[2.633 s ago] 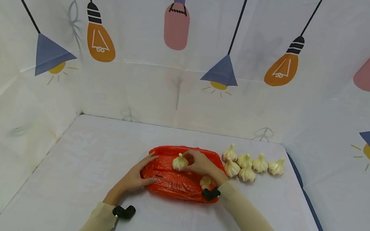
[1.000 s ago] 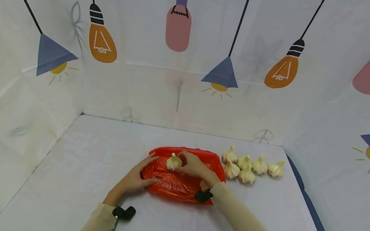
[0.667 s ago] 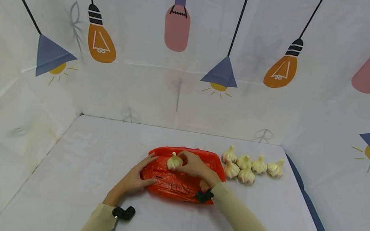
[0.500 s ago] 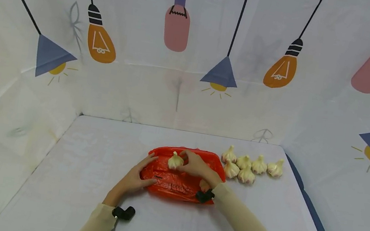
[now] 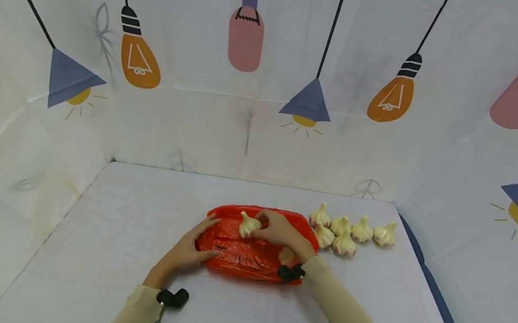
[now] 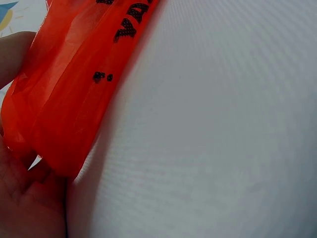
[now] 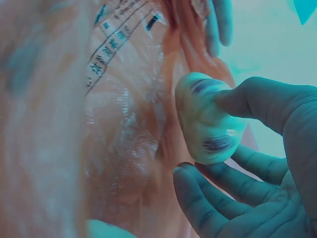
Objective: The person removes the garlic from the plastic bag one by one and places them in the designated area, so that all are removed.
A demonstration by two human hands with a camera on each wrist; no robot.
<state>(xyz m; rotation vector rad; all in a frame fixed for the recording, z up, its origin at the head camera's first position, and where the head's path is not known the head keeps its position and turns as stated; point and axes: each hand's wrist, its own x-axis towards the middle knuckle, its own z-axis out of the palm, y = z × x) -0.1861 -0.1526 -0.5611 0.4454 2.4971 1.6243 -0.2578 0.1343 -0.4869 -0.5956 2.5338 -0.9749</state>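
Observation:
A red plastic bag [image 5: 245, 254] lies flat at the middle of the white table [image 5: 124, 253]. My right hand [image 5: 263, 228] pinches a white garlic bulb [image 5: 248, 225] just above the bag's far part. In the right wrist view, thumb and fingers curl round the garlic bulb [image 7: 208, 119] over the bag [image 7: 124, 124]. My left hand [image 5: 199, 239] rests with straight fingers on the bag's left edge. In the left wrist view the bag [image 6: 74, 99] lies against the palm of that hand [image 6: 25, 208]. A second bulb [image 5: 286, 255] lies on the bag by my right wrist.
Several more garlic bulbs [image 5: 346, 233] sit in a cluster on the table right of the bag. Cloth walls printed with lamps [image 5: 308, 102] close in the back and both sides. The table's right edge [image 5: 438, 305] runs near the cluster.
The right hand carried the bulb a little left over the bag, then eased slightly back right and tilted it. The left hand stayed on the bag's edge.

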